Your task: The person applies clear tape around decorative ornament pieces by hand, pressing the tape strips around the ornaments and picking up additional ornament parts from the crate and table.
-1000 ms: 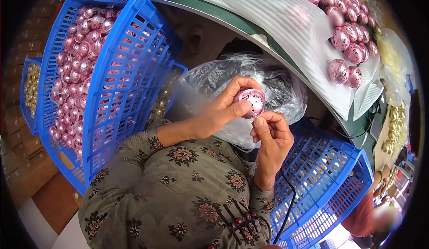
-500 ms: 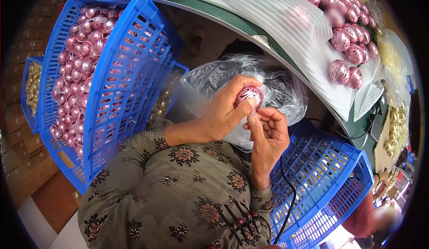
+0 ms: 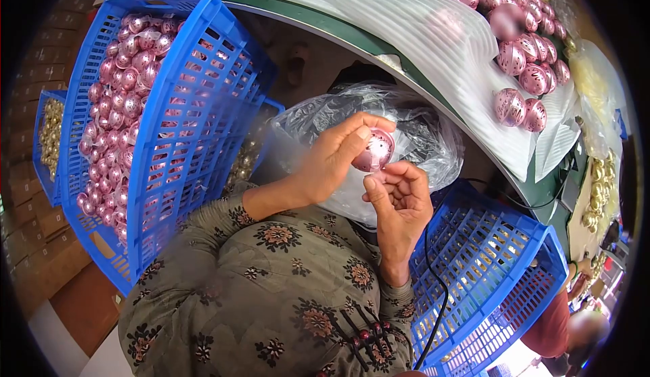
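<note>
In my left hand [image 3: 332,160] is a shiny pink bauble [image 3: 376,151] with dark markings, its fingers and thumb closed around the far and left sides. My right hand [image 3: 404,204] is just below the bauble, thumb and forefinger pinched near its lower end. A small clear bit shows at that end, but what the fingertips hold is too small to make out. Behind and under both hands lies an open clear plastic bag [image 3: 433,148].
A blue crate [image 3: 166,133] full of pink baubles stands on the left. More pink baubles [image 3: 509,106] lie on white foam sheeting [image 3: 433,45] over the green table. Blue crates [image 3: 474,255] and a black cable [image 3: 443,289] are at right, near another person's sleeve [image 3: 547,329].
The bauble has turned in my left hand, so a dotted side now shows. My left thumb has shifted up and left across it. My right hand has moved slightly left.
</note>
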Tool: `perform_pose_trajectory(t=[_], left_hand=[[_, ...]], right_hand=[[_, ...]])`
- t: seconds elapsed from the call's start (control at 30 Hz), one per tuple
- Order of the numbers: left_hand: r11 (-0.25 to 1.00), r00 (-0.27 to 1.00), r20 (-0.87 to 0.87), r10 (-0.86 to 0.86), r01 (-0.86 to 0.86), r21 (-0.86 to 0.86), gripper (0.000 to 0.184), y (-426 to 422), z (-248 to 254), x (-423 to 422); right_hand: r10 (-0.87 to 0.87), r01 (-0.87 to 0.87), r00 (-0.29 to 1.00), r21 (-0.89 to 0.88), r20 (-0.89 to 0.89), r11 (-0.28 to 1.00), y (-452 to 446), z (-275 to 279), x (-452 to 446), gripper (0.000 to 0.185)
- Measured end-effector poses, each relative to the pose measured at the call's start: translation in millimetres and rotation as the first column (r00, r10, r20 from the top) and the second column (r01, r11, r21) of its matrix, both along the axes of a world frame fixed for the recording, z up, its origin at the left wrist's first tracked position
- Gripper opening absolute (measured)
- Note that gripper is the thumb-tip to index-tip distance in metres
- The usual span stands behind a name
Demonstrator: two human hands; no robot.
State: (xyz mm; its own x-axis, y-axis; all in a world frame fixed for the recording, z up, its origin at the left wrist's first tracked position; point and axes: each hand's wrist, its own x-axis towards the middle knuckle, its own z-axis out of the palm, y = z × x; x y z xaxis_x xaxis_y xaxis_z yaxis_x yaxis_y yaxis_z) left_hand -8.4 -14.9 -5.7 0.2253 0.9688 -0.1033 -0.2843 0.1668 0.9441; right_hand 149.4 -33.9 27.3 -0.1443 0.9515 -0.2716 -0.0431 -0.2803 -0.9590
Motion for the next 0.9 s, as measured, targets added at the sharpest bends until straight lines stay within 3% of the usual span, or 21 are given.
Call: perform_pose_trajectory(t=[0.07,0.13,0.33,0.53,0.6,0.63,0.67,0.73,0.8,0.83,0.9], left_hand=[[1.000,0.990,0.141,-0.016,0.015,0.015,0.039,0.7,-6.1,0.4],[0.998,0.987,0.157,-0.019,0.009,0.065,0.035,1.8,-4.2,0.8],[0.985,0.999,-0.041,0.035,-0.028,0.169,0.013,-5.0,-3.1,4.3],[0.977,0.991,0.012,0.130,-0.130,0.169,0.011,17.9,-7.5,-4.7],[0.961,0.984,-0.002,0.176,-0.171,0.215,0.013,23.4,-9.2,-9.6],[0.951,0.978,-0.007,0.208,-0.201,0.236,0.013,24.2,-6.5,-9.3],[0.909,0.938,-0.212,0.274,-0.181,0.375,0.012,23.7,0.2,-11.6],[0.801,0.721,-0.537,0.437,-0.041,0.597,0.010,19.6,12.8,-14.7],[0.931,0.927,-0.245,0.283,-0.204,0.302,0.010,9.4,8.2,-5.3],[0.965,0.969,-0.063,0.238,-0.229,0.124,0.010,5.2,6.4,-1.6],[0.972,0.971,-0.060,0.231,-0.233,-0.019,0.013,0.0,5.1,1.1]], right_hand=[[-0.015,0.015,1.000,0.002,-0.007,1.000,0.4,-1.5,0.5,0.027],[-0.044,0.044,0.999,0.020,0.007,0.999,2.4,-3.0,1.7,0.027],[-0.015,0.013,0.998,0.039,0.065,0.999,4.4,-2.3,2.2,0.027],[0.041,-0.044,0.997,-0.056,-0.062,0.997,-9.3,29.6,17.5,0.017],[0.144,-0.143,0.985,0.020,-0.093,0.990,-21.9,50.5,39.0,0.010],[0.171,-0.157,0.960,0.081,-0.222,0.984,-26.6,53.6,46.5,0.010],[0.202,-0.188,0.962,0.089,-0.184,0.978,-23.9,57.7,48.5,0.011],[0.251,-0.242,0.963,0.092,-0.102,0.966,-19.8,66.5,50.3,0.014],[0.145,-0.145,0.989,0.007,-0.020,0.989,-10.5,51.7,35.6,0.017],[0.117,-0.118,0.992,-0.019,-0.037,0.993,-3.9,39.8,28.2,0.017],[0.083,-0.088,0.992,-0.057,-0.093,0.994,3.9,17.5,15.4,0.017]])
